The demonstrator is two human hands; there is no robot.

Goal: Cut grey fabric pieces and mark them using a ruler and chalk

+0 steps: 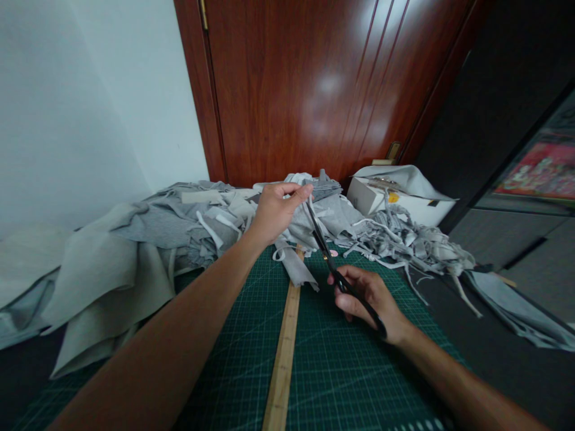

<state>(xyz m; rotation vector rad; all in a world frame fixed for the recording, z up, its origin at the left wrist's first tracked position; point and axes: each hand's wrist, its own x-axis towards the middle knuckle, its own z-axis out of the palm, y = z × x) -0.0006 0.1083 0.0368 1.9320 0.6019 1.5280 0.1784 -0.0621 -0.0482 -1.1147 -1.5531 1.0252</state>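
My left hand pinches the end of a narrow pale fabric strip, held up over the mat. Black-handled scissors are gripped in my right hand, their blades pointing up and away toward the strip. Whether the blade tips touch the strip I cannot tell. Below my hands, a small grey fabric piece lies across a wooden ruler. The ruler runs lengthwise on a green cutting mat marked with a grid.
Heaped grey and off-white fabric lines the far and left sides. A tangle of cut strips sits to the right, by a white box. Behind stands a brown wooden door; a dark cabinet is on the right.
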